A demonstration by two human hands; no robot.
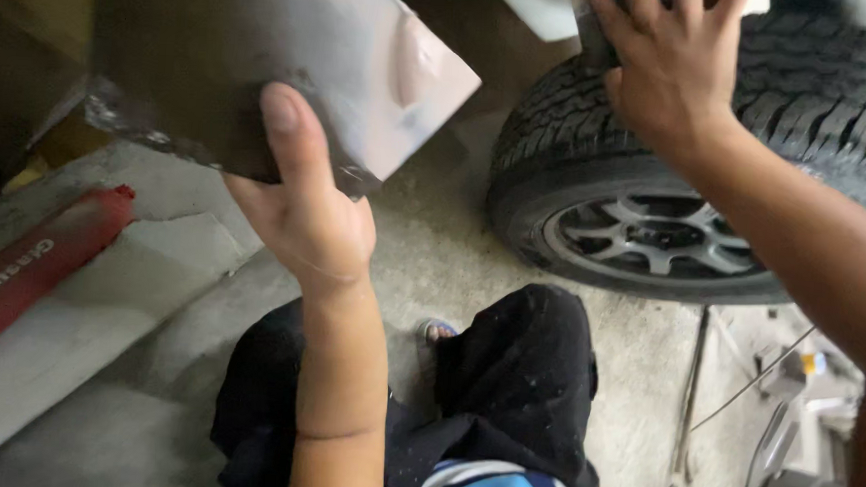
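Flat board: a grey-pink smeared mixing board point(265, 57), held up at upper left of the head view, tilted, dark crusted residue along its lower edge.
Left hand: left hand point(302, 207) under the board's lower edge; thumb lies up across the board face, other fingers hidden behind it. Grip pinching the board between thumb and fingers.
Right hand: right hand point(675, 59) at top centre, fingers curled down over a dark block point(594, 35), pressing it against the pale car body panel point(539, 7) just above the tyre. Grip pressed together on the block; most of the block is hidden under the fingers.
Tyre: black tyre point(816, 105) with grey spoked alloy wheel point(656, 235), right of centre, just below the right hand.
Floor: bare concrete floor point(443, 244) between board and wheel.
Person: crouched, black trousers point(515, 376); a sandalled foot shows between the knees; striped shirt hem at bottom edge.
Left side: a red cylinder point(37, 262) lying on a pale slab point(104, 305), well apart from the hands.
Lower right: thin metal rods and tools point(778, 439), blurred, kind unclear.
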